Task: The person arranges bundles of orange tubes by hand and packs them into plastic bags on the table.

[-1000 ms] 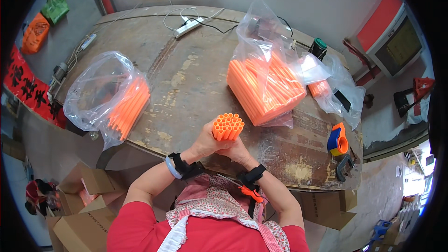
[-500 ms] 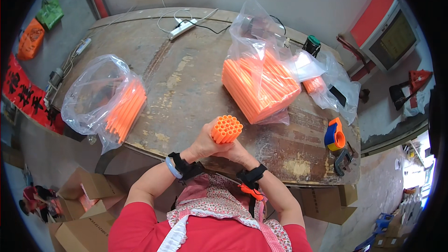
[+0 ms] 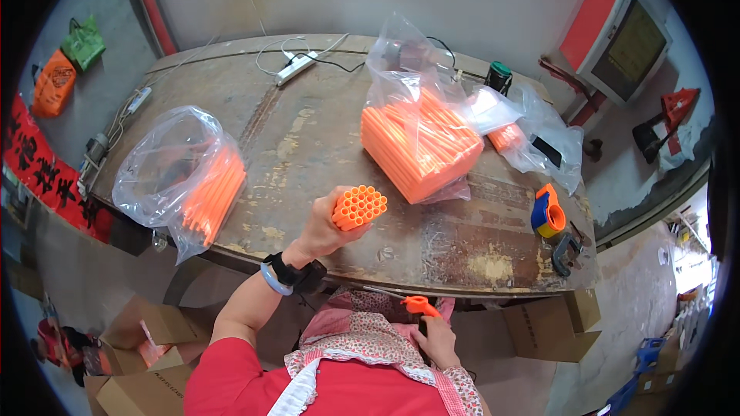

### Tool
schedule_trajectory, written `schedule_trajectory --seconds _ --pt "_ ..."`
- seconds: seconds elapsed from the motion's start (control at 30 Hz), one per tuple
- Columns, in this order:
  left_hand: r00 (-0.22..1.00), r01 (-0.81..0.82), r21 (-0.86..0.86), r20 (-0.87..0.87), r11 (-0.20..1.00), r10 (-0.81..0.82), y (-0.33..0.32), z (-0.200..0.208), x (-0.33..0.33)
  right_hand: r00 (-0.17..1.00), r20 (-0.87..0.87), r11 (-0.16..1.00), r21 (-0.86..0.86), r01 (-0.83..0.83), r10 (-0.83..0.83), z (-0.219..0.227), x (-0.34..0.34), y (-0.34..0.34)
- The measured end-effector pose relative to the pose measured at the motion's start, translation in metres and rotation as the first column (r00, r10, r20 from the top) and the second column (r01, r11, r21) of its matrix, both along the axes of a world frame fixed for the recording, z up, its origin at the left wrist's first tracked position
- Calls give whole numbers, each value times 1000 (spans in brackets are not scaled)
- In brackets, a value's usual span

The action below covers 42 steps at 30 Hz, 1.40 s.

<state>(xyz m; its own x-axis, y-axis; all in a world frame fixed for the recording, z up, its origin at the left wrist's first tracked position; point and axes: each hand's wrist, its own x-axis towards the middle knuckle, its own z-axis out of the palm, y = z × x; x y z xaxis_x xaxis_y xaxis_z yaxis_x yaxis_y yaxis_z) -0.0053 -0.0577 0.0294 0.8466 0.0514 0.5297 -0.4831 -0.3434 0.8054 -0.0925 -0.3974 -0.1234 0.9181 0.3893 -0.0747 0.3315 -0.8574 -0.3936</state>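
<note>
A bundle of orange plastic tubes [image 3: 361,208] stands upright above the table's near edge, its open ends facing up. My left hand [image 3: 322,229] is closed around its side. My right hand [image 3: 438,341] is low at my lap, against the flowered apron. Its fingers are curled at the end of an orange-handled tool [image 3: 420,306] with a thin metal shaft; some of the fingers are hidden. A clear bag with orange tubes [image 3: 214,194] lies left of the bundle. A bigger bag full of tubes [image 3: 420,146] lies to its right.
On the worn wooden table [image 3: 308,146] are a white power strip [image 3: 296,69] with cables, a tape dispenser [image 3: 548,214], a clamp [image 3: 566,254], a dark phone [image 3: 551,153] on plastic, and a green-lidded jar [image 3: 499,77]. Cardboard boxes [image 3: 551,330] stand below.
My right hand has let go of the tube bundle and dropped to the orange-handled tool at my lap. My left hand alone holds the bundle, now slightly further left and tilted.
</note>
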Motion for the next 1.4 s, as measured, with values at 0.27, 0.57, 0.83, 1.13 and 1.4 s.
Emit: schedule_trajectory --seconds 0.27,0.57,0.83,1.13,1.4 --pt "993 -24 166 119 986 4 -2 -1 -17 973 198 986 141 90 -117 -7 8 -2" --pt "987 -107 448 152 888 43 4 1 -11 898 -127 874 323 -363 420 32 8 -12" --pt "972 38 820 103 572 -212 -20 4 30 761 -504 504 820 273 409 104 -28 -68" --pt "898 25 994 27 110 -438 -53 16 44 947 -315 661 696 281 -71 76 -80 -74" --pt "753 12 926 239 377 -613 -111 31 83 880 -352 444 765 466 -318 98 -112 -50"
